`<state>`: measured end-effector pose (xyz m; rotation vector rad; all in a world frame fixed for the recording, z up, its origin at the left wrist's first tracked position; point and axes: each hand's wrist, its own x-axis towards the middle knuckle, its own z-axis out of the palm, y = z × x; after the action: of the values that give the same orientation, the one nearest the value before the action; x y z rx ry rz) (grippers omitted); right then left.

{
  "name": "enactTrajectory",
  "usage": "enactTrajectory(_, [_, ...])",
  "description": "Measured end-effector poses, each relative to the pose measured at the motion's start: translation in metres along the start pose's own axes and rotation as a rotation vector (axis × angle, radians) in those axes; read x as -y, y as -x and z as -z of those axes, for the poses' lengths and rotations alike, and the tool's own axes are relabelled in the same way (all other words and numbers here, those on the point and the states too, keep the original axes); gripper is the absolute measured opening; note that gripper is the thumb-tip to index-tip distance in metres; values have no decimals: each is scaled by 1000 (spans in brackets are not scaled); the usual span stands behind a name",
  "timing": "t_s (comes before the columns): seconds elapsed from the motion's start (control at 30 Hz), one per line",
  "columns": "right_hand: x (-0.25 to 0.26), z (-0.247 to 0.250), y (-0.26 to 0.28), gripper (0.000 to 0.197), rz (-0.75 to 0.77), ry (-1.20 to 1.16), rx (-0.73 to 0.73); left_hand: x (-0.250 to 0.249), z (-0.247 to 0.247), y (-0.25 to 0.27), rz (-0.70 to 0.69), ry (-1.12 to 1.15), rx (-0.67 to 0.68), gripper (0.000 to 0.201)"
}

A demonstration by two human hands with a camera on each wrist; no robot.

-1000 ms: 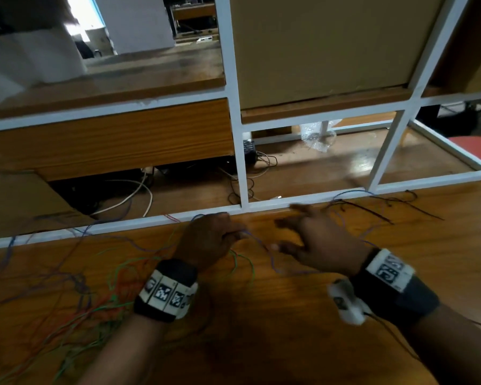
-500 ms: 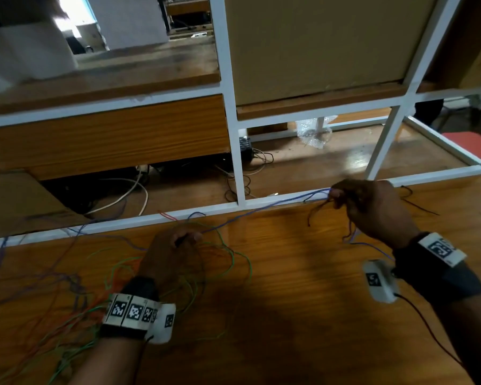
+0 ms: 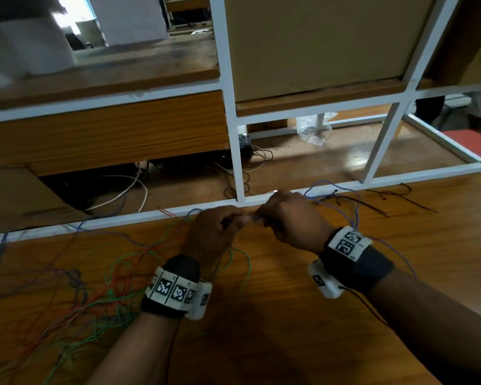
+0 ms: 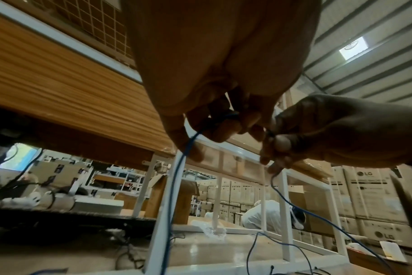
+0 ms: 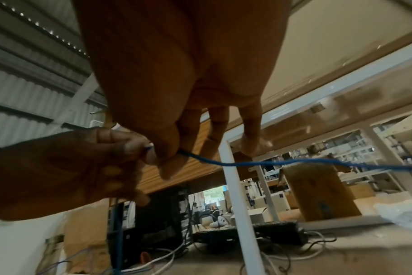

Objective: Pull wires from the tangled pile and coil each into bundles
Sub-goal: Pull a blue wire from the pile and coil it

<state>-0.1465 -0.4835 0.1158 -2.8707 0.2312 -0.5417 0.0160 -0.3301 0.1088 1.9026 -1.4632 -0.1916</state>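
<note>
A thin blue wire (image 3: 324, 187) runs between both hands at the table's far edge. My left hand (image 3: 240, 218) pinches it between thumb and curled fingers; in the left wrist view the blue wire (image 4: 179, 167) hangs down from my left hand (image 4: 212, 126). Right against it, my right hand (image 3: 263, 215) pinches the same blue wire (image 5: 259, 163), which trails off to the right from my right hand (image 5: 169, 154). The tangled pile (image 3: 81, 287) of green, orange, red and purple wires lies spread at the left of the table.
A white metal frame rail (image 3: 150, 215) borders the table's far edge, with an upright post (image 3: 238, 162) just behind the hands. Loose black wires (image 3: 386, 201) lie at the right by the rail. Beyond it are white cables (image 3: 122, 193) and crumpled plastic (image 3: 314, 129).
My right hand, stretched out to the right with the blue wire taut half a second ago, has come back left to meet the left hand. The left hand has moved forward toward the rail.
</note>
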Motion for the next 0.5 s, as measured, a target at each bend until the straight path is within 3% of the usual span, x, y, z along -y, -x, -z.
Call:
enactTrajectory(0.1, [-24,23,2,29,44,-69,-186,16,11,11,118,72,31,17])
enactTrajectory(0.2, [-55,60,1,20,-74,-70,-335,53,23,29,174,1,46,10])
enactTrajectory(0.27, [-77,74,4,16,-160,-21,-380,74,33,42,232,-11,39,21])
enactTrajectory(0.3, [-85,77,6,16,-181,20,-356,80,34,47,235,-17,38,32])
enactTrajectory(0.37, [-88,74,7,24,-221,123,-176,82,33,50,238,-31,19,37])
enactTrajectory(0.5, [-47,53,-1,99,-281,291,299,64,14,39,109,-44,18,39])
